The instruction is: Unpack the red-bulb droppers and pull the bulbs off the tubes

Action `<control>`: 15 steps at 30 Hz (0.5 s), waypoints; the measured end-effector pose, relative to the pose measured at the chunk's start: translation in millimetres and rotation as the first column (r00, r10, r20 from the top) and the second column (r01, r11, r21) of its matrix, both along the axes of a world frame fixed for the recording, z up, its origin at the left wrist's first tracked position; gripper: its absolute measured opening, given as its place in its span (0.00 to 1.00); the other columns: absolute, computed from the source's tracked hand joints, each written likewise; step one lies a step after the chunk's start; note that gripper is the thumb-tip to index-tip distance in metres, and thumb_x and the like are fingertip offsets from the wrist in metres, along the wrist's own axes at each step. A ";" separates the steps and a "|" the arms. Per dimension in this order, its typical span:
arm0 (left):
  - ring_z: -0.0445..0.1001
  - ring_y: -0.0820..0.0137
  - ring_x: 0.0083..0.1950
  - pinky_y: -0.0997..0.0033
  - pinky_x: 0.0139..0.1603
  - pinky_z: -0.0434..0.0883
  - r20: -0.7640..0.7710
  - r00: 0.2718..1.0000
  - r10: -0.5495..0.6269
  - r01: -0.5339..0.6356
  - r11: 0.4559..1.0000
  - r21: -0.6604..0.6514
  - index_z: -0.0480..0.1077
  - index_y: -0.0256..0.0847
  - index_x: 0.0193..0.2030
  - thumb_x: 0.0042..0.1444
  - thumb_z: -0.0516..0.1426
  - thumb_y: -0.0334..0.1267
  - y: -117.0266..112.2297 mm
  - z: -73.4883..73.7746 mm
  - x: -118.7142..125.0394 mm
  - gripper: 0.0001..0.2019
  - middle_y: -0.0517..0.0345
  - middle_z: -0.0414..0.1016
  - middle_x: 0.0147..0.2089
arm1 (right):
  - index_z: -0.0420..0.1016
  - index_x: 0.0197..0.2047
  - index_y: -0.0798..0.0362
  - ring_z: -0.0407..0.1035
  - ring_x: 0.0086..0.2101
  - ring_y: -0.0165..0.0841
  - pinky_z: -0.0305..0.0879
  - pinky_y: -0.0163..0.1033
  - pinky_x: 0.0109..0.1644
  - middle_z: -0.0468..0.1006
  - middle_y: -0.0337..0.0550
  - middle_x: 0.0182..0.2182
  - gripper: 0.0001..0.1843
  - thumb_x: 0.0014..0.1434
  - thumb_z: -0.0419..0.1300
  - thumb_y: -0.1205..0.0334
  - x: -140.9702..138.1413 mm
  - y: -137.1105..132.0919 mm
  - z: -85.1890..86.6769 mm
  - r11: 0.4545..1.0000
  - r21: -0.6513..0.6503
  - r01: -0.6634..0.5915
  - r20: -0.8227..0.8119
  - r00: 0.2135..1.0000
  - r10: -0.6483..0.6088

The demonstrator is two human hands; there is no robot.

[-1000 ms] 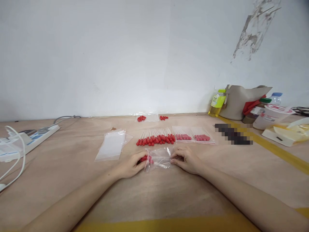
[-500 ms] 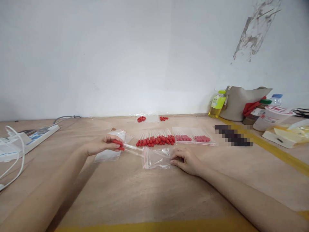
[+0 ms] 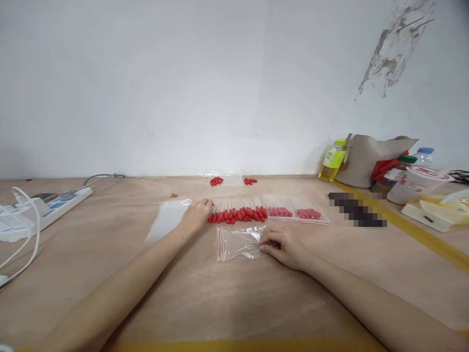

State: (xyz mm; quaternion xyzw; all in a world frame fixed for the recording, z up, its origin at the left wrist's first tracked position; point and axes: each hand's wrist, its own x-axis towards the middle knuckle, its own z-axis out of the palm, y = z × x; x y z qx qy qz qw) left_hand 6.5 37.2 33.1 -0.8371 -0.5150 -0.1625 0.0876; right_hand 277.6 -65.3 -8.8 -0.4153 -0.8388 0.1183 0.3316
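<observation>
My left hand (image 3: pixel 198 215) is at the left end of a row of glass droppers (image 3: pixel 238 214) with red rubber bulbs. Its fingers are closed, and a bit of red dropper bulb shows at the fingertips; the rest of that grip is hidden by the hand. A clear zip bag (image 3: pixel 238 243) lies flat in front of the row, its red-lined mouth facing left. The right end of this bag is pinched by my right hand (image 3: pixel 282 248). Right of the row, two filled zip bags (image 3: pixel 296 209) hold more red-bulbed droppers. White-looking flat bags (image 3: pixel 166 220) lie beneath and left of my left hand.
Loose red bulbs (image 3: pixel 216 181) lie on plastic by the wall. A white power strip (image 3: pixel 62 210) with cables is at far left. To the right are a yellow-green bottle (image 3: pixel 332 161), a grey bag (image 3: pixel 366 161), a lidded tub (image 3: pixel 417 186) and a blurred dark object (image 3: pixel 357 210).
My left hand, earlier holding red-bulbed droppers with their stems pointing at the bag's mouth, has moved right and away to the row. My right hand stays on the zip bag.
</observation>
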 end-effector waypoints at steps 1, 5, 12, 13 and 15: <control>0.72 0.62 0.42 0.66 0.44 0.66 -0.008 1.000 0.006 -0.006 1.000 -0.010 0.69 0.35 0.37 0.50 0.46 0.22 -1.4 -2.0 3.9 0.14 0.45 0.72 0.40 | 0.72 0.30 0.51 0.65 0.32 0.30 0.60 0.36 0.36 0.73 0.40 0.29 0.06 0.55 0.56 0.60 0.0 0.1 0.1 1.000 0.007 -0.004 0.003 1.000 0.004; 0.72 0.64 0.37 0.67 0.40 0.66 -0.008 1.000 0.006 -0.007 0.998 -0.057 0.69 0.35 0.34 0.51 0.46 0.25 -7.2 -4.0 9.6 0.11 0.46 0.72 0.35 | 0.71 0.29 0.52 0.65 0.32 0.30 0.60 0.36 0.37 0.73 0.40 0.29 0.07 0.56 0.56 0.59 0.4 0.5 0.5 1.000 0.011 -0.021 -0.001 1.000 0.021; 0.73 0.62 0.35 0.67 0.39 0.66 0.117 0.993 -0.017 0.038 0.983 -0.180 0.72 0.38 0.30 0.46 0.50 0.33 -12.1 7.5 5.2 0.09 0.50 0.75 0.32 | 0.72 0.30 0.51 0.65 0.32 0.31 0.60 0.36 0.36 0.73 0.41 0.29 0.06 0.55 0.56 0.60 -0.5 -0.3 1.3 1.000 0.003 -0.006 0.005 1.000 0.006; 0.73 0.62 0.36 0.68 0.40 0.66 0.157 0.988 -0.007 0.039 0.977 -0.207 0.72 0.38 0.33 0.45 0.51 0.33 -11.4 7.9 4.1 0.11 0.50 0.76 0.34 | 0.72 0.30 0.51 0.65 0.32 0.31 0.60 0.36 0.36 0.72 0.41 0.29 0.06 0.55 0.56 0.60 -0.6 -0.5 1.7 1.000 0.004 -0.002 0.008 1.000 0.002; 0.74 0.63 0.39 0.69 0.42 0.67 0.236 0.971 0.023 0.041 0.964 -0.263 0.72 0.37 0.40 0.46 0.50 0.35 -9.4 7.4 1.8 0.16 0.51 0.76 0.40 | 0.72 0.30 0.51 0.65 0.32 0.31 0.60 0.36 0.37 0.72 0.40 0.28 0.06 0.55 0.56 0.60 -0.8 -0.7 2.4 1.000 0.012 0.004 0.014 1.000 -0.005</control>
